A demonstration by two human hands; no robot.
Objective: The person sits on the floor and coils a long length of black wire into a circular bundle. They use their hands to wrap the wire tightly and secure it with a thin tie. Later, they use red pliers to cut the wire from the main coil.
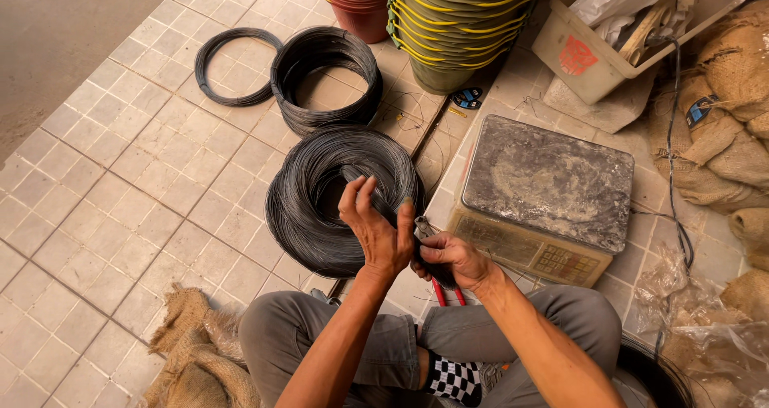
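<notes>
We record a seated person at work over a large coil of dark, thin steel wire (320, 208), which lies flat on the pale tiled floor (120, 176) directly ahead of the knees. The left hand (375, 228) is raised at the coil's near right edge, fingers (356, 196) partly spread and curled, thumb and forefinger pinching what appears to be a strand of the wire; the strand itself is too fine to trace with certainty. The right hand (450, 260) sits just beside and slightly nearer the body, closed around red-handled pliers (439, 284). The handles point back toward the person and the metal nose points up and left toward the left hand, so the tool's long axis runs diagonally from the lap toward the coil. The nose meets the left palm area; we cannot tell whether it bites wire.

The coil lies forward and left of both hands, its ring flat, with no single long axis; the left hand is the nearer one and touches it.

Noted nearby: two smaller dark wire coils (320, 76) farther off, a grey dusty platform scale (545, 188) just right of the hands, stacked buckets (456, 20) and burlap sacking (192, 344).
</notes>
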